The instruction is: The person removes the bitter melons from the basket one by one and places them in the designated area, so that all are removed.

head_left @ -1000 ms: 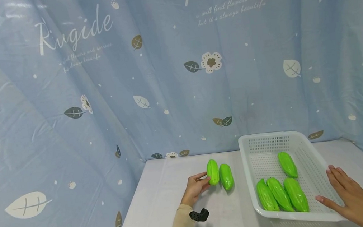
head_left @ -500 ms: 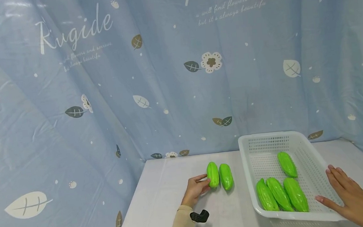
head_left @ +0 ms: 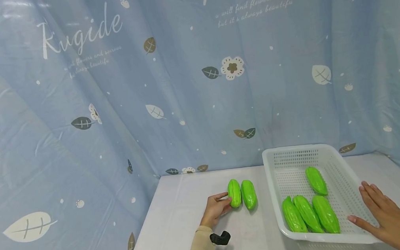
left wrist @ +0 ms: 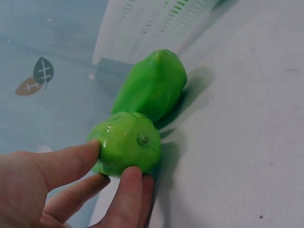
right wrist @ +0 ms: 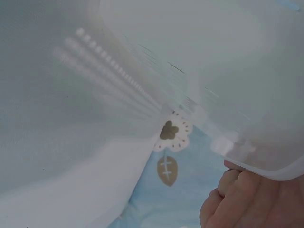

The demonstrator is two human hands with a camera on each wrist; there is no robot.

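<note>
My left hand [head_left: 214, 210] pinches a green, ribbed, gourd-like vegetable [head_left: 234, 194] by its near left side, thumb on one side and fingers on the other. In the left wrist view its blunt end with a small stem scar faces the camera. A second green vegetable [head_left: 249, 195] lies close to its right, roughly parallel. On the right, a white perforated plastic basket [head_left: 272, 194] holds several more of these green vegetables [head_left: 325, 214]. My right hand [head_left: 386, 212] rests at the basket's right rim with straight fingers and the thumb spread over the edge.
A white cloth covers the table [head_left: 178, 206]. Blue printed curtains [head_left: 191, 102] hang behind the table and along its left side, with the basket's far end near the back one. A black strap mount [head_left: 220, 238] sits on the left wrist.
My left hand has shifted slightly toward me and down with the vegetable, which now lies more level with its neighbour. The right hand and the basket have stayed put.
</note>
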